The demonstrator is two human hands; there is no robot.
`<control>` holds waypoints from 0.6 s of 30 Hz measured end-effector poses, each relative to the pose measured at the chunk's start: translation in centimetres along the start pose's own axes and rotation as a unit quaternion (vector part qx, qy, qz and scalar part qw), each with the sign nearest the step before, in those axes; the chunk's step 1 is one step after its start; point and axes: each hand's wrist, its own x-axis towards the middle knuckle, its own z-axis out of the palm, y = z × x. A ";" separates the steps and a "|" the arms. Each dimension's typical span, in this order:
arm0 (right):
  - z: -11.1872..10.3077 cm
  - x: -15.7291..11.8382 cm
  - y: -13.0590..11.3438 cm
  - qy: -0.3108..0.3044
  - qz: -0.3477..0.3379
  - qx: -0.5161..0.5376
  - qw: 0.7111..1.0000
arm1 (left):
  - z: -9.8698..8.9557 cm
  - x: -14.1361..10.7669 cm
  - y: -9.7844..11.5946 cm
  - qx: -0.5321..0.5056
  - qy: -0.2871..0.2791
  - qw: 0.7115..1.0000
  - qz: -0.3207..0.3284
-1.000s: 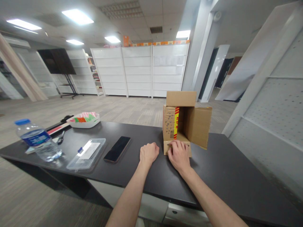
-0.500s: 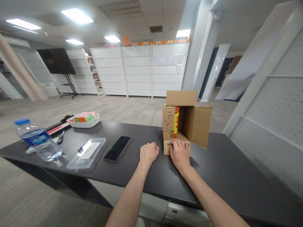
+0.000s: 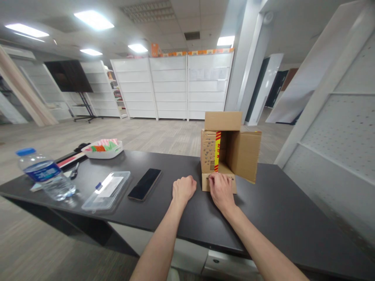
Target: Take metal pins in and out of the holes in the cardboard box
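Observation:
An open cardboard box [image 3: 208, 152] stands on the dark table with its opening toward me. Small dark dots cover its left panel, beside a strip of yellow and red tape [image 3: 217, 151]. My right hand [image 3: 222, 191] rests at the lower front flap [image 3: 206, 186], fingers curled and pressed together. A few small dark bits show on that flap by the fingertips; whatever the fingers pinch is too small to make out. To the left of the box, my left hand [image 3: 184, 188] lies on the table as a closed fist, its inside hidden.
A black phone [image 3: 145, 184] lies left of my left hand, then a clear plastic case [image 3: 107, 191] and a water bottle [image 3: 48, 175]. Behind them stands a white basket [image 3: 107, 153] with colourful packets. The box's side flap [image 3: 245, 156] sticks out to the right.
The view has shifted very slightly. Both hands and the box stay in nearly the same place, with the right fingers still at the lower flap.

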 end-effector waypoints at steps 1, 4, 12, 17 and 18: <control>0.1 -0.1 0.1 0.003 0.000 0.007 1.000 | 0.0 0.0 0.0 0.000 -0.001 1.000 -0.001; 0.2 -0.2 0.2 0.017 -0.006 0.032 0.999 | 0.0 0.0 0.0 0.001 0.000 1.000 -0.001; 0.2 -0.2 0.3 0.010 -0.006 0.120 0.993 | -0.1 0.0 0.0 0.004 0.010 1.000 0.007; 0.0 -0.3 0.4 -0.014 -0.009 0.152 0.988 | -0.3 -0.1 0.0 0.000 0.001 1.000 0.006; -0.1 -0.3 0.4 -0.016 -0.011 0.157 0.987 | -0.3 -0.1 0.0 -0.001 -0.002 1.000 0.005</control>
